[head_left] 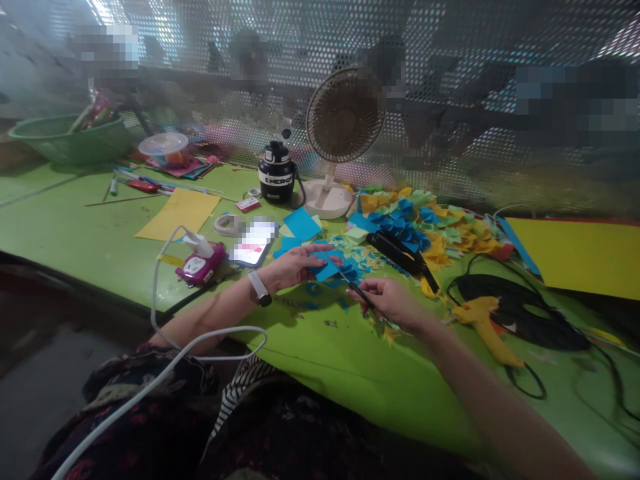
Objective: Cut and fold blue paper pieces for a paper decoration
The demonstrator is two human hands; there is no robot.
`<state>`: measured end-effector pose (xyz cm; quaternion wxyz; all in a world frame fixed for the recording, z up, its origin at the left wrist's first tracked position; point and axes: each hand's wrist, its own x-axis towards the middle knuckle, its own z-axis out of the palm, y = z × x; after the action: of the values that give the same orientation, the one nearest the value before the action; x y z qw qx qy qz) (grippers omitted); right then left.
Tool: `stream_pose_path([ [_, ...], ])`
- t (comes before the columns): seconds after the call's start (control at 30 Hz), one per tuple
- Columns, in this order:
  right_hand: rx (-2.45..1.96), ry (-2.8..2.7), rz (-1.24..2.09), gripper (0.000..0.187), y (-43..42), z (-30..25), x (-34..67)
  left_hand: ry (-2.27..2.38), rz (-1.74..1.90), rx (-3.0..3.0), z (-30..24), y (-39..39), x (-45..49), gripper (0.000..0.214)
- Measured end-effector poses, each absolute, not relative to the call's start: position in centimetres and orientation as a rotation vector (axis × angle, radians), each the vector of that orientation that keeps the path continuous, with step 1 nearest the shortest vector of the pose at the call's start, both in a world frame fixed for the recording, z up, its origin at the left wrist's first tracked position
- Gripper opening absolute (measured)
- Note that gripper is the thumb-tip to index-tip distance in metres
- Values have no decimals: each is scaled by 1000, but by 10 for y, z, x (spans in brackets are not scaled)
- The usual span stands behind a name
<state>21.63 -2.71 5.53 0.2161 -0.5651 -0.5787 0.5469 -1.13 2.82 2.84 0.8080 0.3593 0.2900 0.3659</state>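
My left hand [299, 265], with a watch on the wrist, pinches a small blue paper piece [326, 268] above the green table [320, 353]. My right hand [383, 299] is closed on the dark handles of a pair of scissors [361, 295]. The scissors' blades point at the near right edge of the blue paper; whether they touch it I cannot tell. Blue and pale green paper scraps [350, 253] lie under and around both hands. Just behind my left hand rests a flat blue paper sheet [302, 225].
A heap of folded paper pieces [415, 220] lies at the back right beside a black stapler-like tool [397, 252]. A yellow glue gun [487, 327] lies right of my forearm. A phone [254, 243], purple power strip [201, 265], black bottle [277, 175] and fan [345, 117] stand around.
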Motion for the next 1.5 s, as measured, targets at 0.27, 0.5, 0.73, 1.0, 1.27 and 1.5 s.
stream_pose_path([
  [0.27,-1335,-1408,1875,53,-18,46,228,598,775,795,24,33,-13,39],
  [0.5,-1227,-1300,1990,45,-16,40,234,616,774,804,22,33,-12,30],
  [0.73,-1113,-1217,2016,41,-17,42,237,607,764,763,24,32,-11,24],
  [1.0,-1642,-1684,1156,47,4,54,267,692,765,749,26,31,-9,19],
  [1.27,-2105,-2025,122,39,16,39,281,730,752,762,26,30,-10,19],
  [1.5,-2315,-2043,235,26,23,36,285,706,739,776,30,27,-8,19],
])
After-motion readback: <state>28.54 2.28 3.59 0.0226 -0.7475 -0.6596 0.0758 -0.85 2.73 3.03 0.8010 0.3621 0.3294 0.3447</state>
